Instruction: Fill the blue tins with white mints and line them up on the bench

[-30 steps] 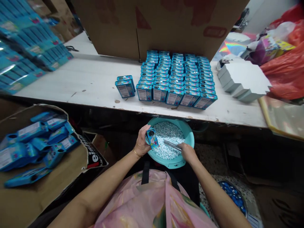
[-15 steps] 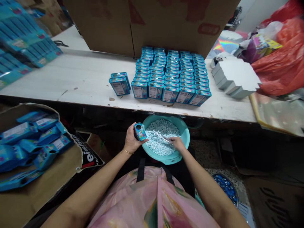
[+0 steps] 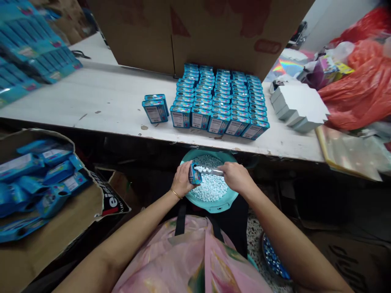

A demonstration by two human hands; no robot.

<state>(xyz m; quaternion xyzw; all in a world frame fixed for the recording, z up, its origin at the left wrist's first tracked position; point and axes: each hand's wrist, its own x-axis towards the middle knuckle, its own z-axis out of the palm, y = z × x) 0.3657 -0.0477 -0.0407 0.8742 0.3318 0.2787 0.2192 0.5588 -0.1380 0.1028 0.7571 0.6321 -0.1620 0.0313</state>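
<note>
My left hand [image 3: 182, 180] is closed around a small blue box [image 3: 195, 174], tilted over the left side of a turquoise basin [image 3: 217, 209]. Small white candy-like pellets [image 3: 212, 189] fill much of the basin. In my right hand [image 3: 236, 175] is a narrow metal scoop [image 3: 216, 172], whose row of pellets meets the opening in the box. Rows of similar blue boxes [image 3: 218, 122] stand upright on the white table [image 3: 116, 97] beyond. Two more blue boxes [image 3: 155, 109] stand apart to their left.
At the left, an open carton [image 3: 70, 215] holds several loose blue boxes. A large cardboard box [image 3: 146, 36] stands behind the rows. Stacked white card pieces [image 3: 301, 103] and red plastic bags [image 3: 351, 93] lie right. A bowl of blue shiny caps [image 3: 275, 258] sits on the floor.
My right hand has lifted the loaded scoop out of the pellets to the box's opening. My left hand has shifted right and tipped the box toward the scoop.
</note>
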